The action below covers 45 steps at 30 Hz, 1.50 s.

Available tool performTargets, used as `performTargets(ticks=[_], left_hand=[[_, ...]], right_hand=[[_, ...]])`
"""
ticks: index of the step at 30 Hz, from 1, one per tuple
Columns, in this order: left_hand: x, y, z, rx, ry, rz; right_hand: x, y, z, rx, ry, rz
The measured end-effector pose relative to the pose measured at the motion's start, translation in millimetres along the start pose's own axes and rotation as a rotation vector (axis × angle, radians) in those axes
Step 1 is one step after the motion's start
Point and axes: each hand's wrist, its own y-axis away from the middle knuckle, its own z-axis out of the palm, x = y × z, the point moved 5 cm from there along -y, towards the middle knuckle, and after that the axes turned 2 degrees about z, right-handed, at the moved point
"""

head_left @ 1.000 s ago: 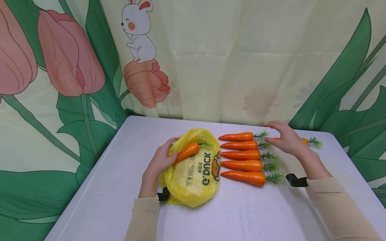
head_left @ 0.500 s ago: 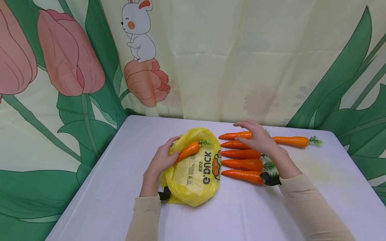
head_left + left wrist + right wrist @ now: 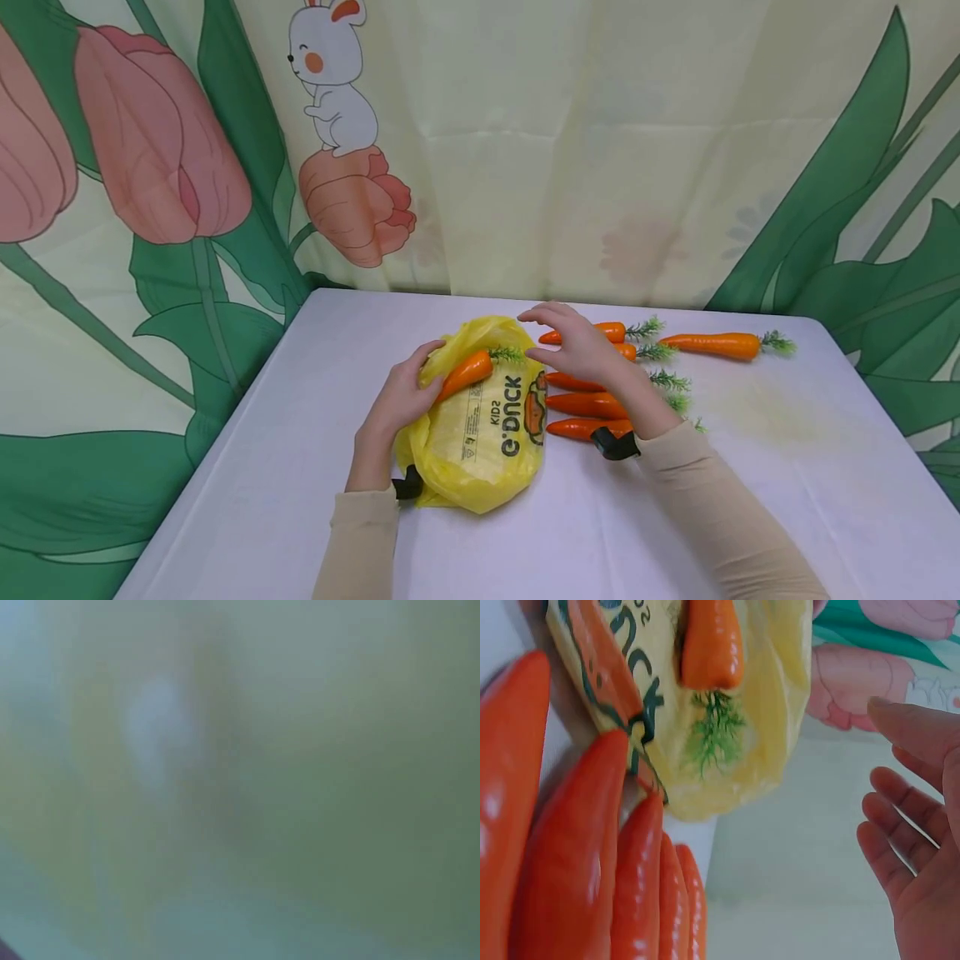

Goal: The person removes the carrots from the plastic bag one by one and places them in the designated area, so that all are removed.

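A yellow plastic bag (image 3: 480,483) lies with its mouth spread, printed with a duck and lettering. My left hand (image 3: 405,392) grips its left rim, the thumb over the edge. One orange carrot (image 3: 467,373) with a green leafy top rests inside, its tip hidden by that hand. Over the bag's right edge hovers my right hand (image 3: 573,340), fingers apart and holding nothing, as the right wrist view also shows. Beneath the right hand and forearm, several carrots (image 3: 562,862) lie in a row, partly covered in the head view. The left wrist view is a blur of yellow and green.
Another carrot (image 3: 712,345) lies apart at the right, beyond the row. A white-covered table (image 3: 255,500) carries everything. Behind its far edge hangs a curtain (image 3: 510,167) printed with tulips and a rabbit.
My right hand has swept left from near the separate carrot, across the row, to the bag's edge. The left hand, bag and carrots keep their places.
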Motion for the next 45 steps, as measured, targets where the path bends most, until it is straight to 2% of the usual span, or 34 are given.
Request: performTargets(ticks=[25, 39, 45], left_hand=[[0.6, -1.0, -0.8, -0.007, 0.005, -0.012], [-0.8, -0.4, 0.4, -0.005, 0.016, -0.002], [-1.9, -0.4, 0.9, -0.006, 0.014, -0.014]], right_hand=[[-13.9, -23.4, 64.5, -0.082, -0.087, -0.017], [-6.5, -30.2, 85.3, -0.141, 0.02, -0.037], [-5.6, -32.5, 91.0, -0.167, 0.028, -0.062]])
